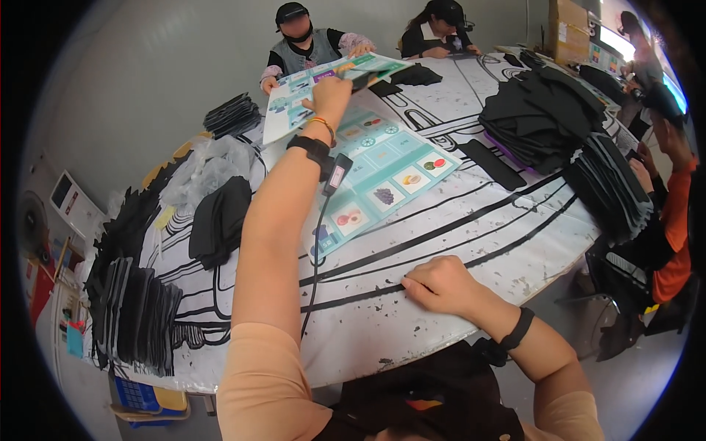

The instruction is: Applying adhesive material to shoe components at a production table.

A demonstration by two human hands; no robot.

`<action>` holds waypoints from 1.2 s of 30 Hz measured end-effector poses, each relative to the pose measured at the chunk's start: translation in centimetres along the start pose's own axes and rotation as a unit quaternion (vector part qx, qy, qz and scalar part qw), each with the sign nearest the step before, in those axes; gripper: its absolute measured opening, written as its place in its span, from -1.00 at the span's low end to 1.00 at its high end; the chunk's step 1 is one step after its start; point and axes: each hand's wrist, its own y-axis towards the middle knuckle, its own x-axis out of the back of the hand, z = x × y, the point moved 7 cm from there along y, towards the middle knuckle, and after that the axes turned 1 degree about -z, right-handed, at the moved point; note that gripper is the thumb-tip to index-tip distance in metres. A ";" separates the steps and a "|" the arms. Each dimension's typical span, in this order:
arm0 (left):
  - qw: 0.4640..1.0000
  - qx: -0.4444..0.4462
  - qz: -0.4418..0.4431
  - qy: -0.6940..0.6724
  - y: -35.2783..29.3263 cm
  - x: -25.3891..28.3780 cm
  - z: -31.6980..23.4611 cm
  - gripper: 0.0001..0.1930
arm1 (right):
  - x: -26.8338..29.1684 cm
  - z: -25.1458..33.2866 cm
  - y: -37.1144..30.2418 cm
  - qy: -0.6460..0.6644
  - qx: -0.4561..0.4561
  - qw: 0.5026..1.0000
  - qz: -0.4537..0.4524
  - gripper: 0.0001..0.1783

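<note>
My left arm stretches far across the table, a black band and a cabled device at its wrist. My left hand point(332, 101) is closed over the near edge of a printed card sheet point(294, 110), beside a dark object point(359, 79) that I cannot make out. A co-worker across the table has hands on that sheet's far edges. Beneath lies a second teal sheet point(393, 173) with fruit pictures, flat on the table. My right hand point(441, 285) rests curled on the near part of the table, with nothing visible in it.
Black cloth pieces stand in stacks at the near left point(136, 316) and right point(607, 187), with a large heap point(540, 114) at the back right. A folded black cloth point(220, 220) and clear plastic bags point(213, 169) lie left. Other people sit around the table point(368, 331).
</note>
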 end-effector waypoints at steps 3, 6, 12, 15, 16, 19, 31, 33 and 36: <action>0.994 -0.017 -0.098 -0.038 1.2 3.4 -0.5 -0.66 | -0.2 0.0 0.1 0.008 -0.002 1.000 -0.002 -0.63; 0.987 -0.078 -0.143 -0.001 1.1 5.5 -1.7 -0.71 | -0.3 -0.2 0.1 0.005 -0.004 1.000 -0.002 -0.63; 0.896 -0.265 -0.354 0.036 -3.7 13.1 -5.2 -0.78 | -0.3 0.0 0.2 0.016 -0.008 1.000 0.004 -0.61; 0.856 -0.386 -0.339 0.059 -8.8 16.3 -8.7 -0.79 | -0.1 -0.4 -0.1 0.018 -0.019 1.000 -0.003 -0.61; 0.845 -0.445 -0.292 0.050 -11.0 16.9 -9.8 -0.78 | 0.2 -0.4 -0.1 0.023 -0.027 0.999 0.000 -0.60; 0.823 -0.528 -0.176 0.113 -18.3 19.0 -10.6 -0.74 | -0.2 -0.5 -0.2 0.041 -0.022 0.999 -0.002 -0.60; 0.860 -0.441 0.167 0.196 -36.1 20.4 -0.6 -0.57 | -0.2 -1.3 -0.9 0.129 -0.146 0.980 0.033 -0.67; 0.867 -0.432 0.168 0.184 -37.5 21.2 -0.3 -0.57 | -1.1 -2.7 -2.2 0.301 -0.297 0.901 0.097 -0.64; 0.868 -0.437 0.139 0.191 -39.1 22.0 -0.2 -0.61 | -0.5 -2.8 -3.3 0.304 -0.269 0.907 0.110 -0.60</action>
